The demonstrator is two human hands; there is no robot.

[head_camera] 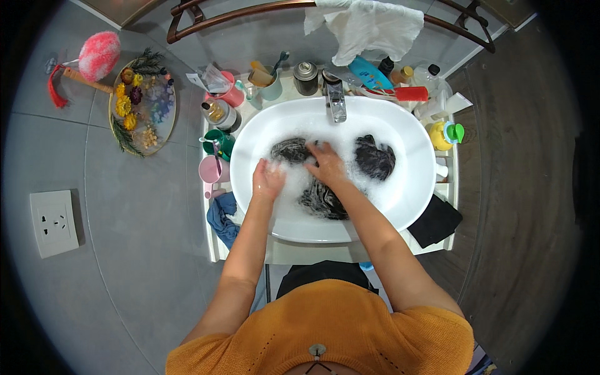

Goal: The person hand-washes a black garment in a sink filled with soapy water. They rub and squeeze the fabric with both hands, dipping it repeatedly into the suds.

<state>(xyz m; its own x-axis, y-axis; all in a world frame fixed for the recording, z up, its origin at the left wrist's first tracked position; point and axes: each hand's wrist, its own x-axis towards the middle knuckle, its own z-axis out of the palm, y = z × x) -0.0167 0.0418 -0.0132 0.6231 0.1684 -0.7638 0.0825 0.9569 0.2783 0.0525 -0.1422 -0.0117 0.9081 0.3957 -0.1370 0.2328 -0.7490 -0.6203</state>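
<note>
A white oval washbasin (415, 187) holds foamy water with dark cloth in it. My left hand (268, 180) is at the left side of the suds, palm turned up and wet with foam, with no cloth seen in it. Fingers spread, my right hand (329, 166) hovers at or touches the right edge of a soaked dark cloth bundle (290, 150); contact is hard to tell. Below my right hand lies a second foam-streaked dark cloth (321, 201), partly hidden by my forearm. Another dark cloth lump (375, 158) rises from the foam on the right.
A chrome faucet (336, 105) reaches over the basin's back rim. Cups, including a pink mug (211, 169), and bottles crowd the counter. A blue cloth (222, 219) lies front left, a folded black cloth (436, 221) front right. A white towel (375, 26) hangs from a rail (248, 10).
</note>
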